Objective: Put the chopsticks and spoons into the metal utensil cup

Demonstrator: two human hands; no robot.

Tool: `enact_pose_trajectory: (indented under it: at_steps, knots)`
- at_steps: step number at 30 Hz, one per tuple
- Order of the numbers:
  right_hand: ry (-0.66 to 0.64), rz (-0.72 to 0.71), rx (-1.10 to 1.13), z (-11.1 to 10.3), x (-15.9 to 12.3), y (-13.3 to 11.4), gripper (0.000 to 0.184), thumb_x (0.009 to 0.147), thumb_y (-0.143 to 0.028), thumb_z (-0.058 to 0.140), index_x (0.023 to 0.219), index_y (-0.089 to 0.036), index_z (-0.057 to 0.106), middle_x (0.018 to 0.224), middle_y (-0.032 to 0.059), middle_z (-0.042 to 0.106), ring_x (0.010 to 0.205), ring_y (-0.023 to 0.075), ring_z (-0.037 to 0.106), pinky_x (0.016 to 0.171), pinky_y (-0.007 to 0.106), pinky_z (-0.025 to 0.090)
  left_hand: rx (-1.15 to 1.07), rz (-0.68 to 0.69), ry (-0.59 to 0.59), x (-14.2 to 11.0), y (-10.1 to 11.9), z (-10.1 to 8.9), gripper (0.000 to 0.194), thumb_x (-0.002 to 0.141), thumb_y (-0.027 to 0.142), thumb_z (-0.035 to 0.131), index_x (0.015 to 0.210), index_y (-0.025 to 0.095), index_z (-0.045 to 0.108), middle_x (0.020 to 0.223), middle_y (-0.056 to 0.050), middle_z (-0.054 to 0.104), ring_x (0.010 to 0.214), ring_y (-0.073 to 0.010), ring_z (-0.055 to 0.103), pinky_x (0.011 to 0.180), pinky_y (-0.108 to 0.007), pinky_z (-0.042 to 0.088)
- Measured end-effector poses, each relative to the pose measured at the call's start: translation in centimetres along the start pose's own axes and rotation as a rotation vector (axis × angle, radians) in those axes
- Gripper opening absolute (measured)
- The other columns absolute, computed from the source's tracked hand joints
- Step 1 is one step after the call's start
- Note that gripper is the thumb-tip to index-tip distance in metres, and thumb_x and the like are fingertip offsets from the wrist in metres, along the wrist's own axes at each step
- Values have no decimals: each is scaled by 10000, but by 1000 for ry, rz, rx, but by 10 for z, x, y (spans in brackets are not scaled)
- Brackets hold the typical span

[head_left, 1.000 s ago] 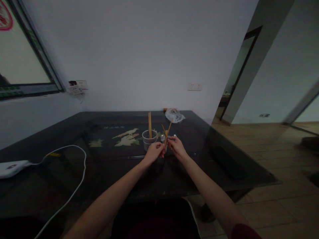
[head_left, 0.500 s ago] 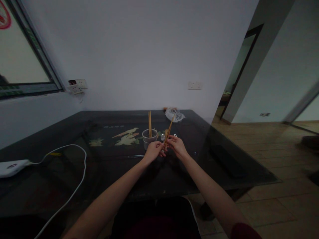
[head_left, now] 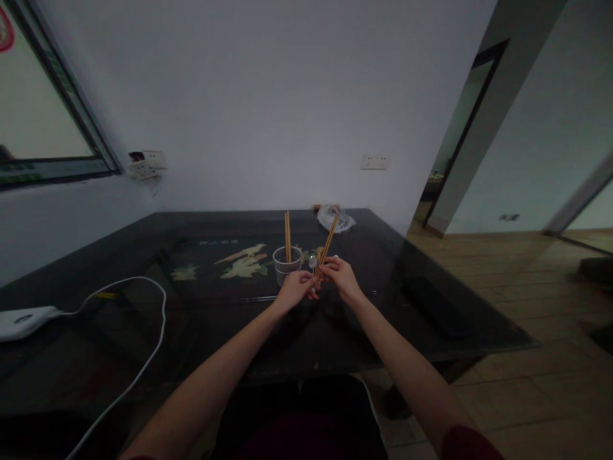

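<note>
Chopsticks (head_left: 329,241) slant between my two hands in the head view, upper ends leaning right, above the desk (head_left: 230,351). Left hand (head_left: 295,287) pinched near their lower ends; right hand (head_left: 336,273) closed narrowly just above. Step, by my judgement: bringing the sticks together. Next move calls for a light, even pinch, lest they splay. Tight leftward: cup (head_left: 281,275) with upright chopsticks (head_left: 288,231) near; spoon (head_left: 313,262) just beside my fingertips. More room toward me; right edge well apart, past a dark oblong object (head_left: 437,306).
</note>
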State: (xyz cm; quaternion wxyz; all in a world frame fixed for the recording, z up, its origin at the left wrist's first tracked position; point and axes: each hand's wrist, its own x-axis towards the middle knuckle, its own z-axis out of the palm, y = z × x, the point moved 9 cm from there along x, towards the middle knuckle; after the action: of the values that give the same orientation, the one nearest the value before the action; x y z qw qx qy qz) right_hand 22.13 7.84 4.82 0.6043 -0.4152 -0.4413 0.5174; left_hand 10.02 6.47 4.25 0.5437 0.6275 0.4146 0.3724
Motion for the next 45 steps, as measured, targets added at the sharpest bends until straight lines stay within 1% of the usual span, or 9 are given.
enact_pose_trajectory:
  at_steps: [6,11,22,27,33,36,38,42,45]
  knots:
    - [-58,-26,-71,3,1,-3,376,550,-262,766,845,-164,556,652,-8,667,574,138,628,522,247,526,4,7,-35,-2,1,3,99,825,164,567,868,82,600,661,-38,681,475,-95,624,459,-169,480]
    - [-86,-47,-109,5,1,-7,362,552,-282,768,832,-169,568,645,-8,666,579,142,625,513,243,518,-15,-1,-56,-2,0,5,65,812,138,568,828,85,604,655,-29,673,499,-92,629,487,-170,489]
    - [10,-98,-111,-9,4,-20,334,589,-406,750,768,-137,665,697,44,688,562,129,587,467,229,500,4,-62,-129,-2,-12,15,109,759,187,652,779,98,593,655,-41,686,503,-110,637,505,-196,497]
    - [7,-133,-131,-11,4,-24,327,613,-431,734,747,-138,674,676,43,686,581,139,600,467,226,498,52,-76,-170,-3,-15,19,60,787,144,590,754,95,580,681,-58,694,505,-103,638,495,-183,496]
    - [18,-130,-152,-9,2,-25,345,595,-449,748,730,-141,671,676,51,701,585,162,626,460,231,489,136,-57,-245,-7,-12,23,117,791,215,585,775,99,577,770,-100,714,522,-108,649,469,-162,460]
    - [-5,-136,-157,-6,1,-28,344,594,-454,755,717,-145,664,667,57,702,587,172,634,473,240,488,252,1,-266,-9,-5,23,163,789,272,576,798,111,602,762,-84,712,510,-118,644,450,-168,426]
    - [-23,-148,-159,-3,0,-30,338,592,-455,759,705,-153,660,658,56,700,572,172,628,479,247,485,380,83,-206,-10,5,17,199,794,315,560,770,129,628,701,-57,702,489,-122,628,470,-187,425]
    - [-69,-198,-174,4,-3,-37,321,608,-456,752,695,-160,662,644,44,689,523,150,595,489,248,473,617,264,55,-14,36,-7,277,818,354,512,664,160,637,598,-28,660,489,-125,587,513,-208,403]
    - [-122,-235,-216,13,-8,-41,311,631,-459,735,711,-166,667,645,37,681,537,153,595,506,250,477,650,383,221,-22,61,-22,282,830,342,498,644,164,613,608,-23,639,547,-126,575,539,-206,391]
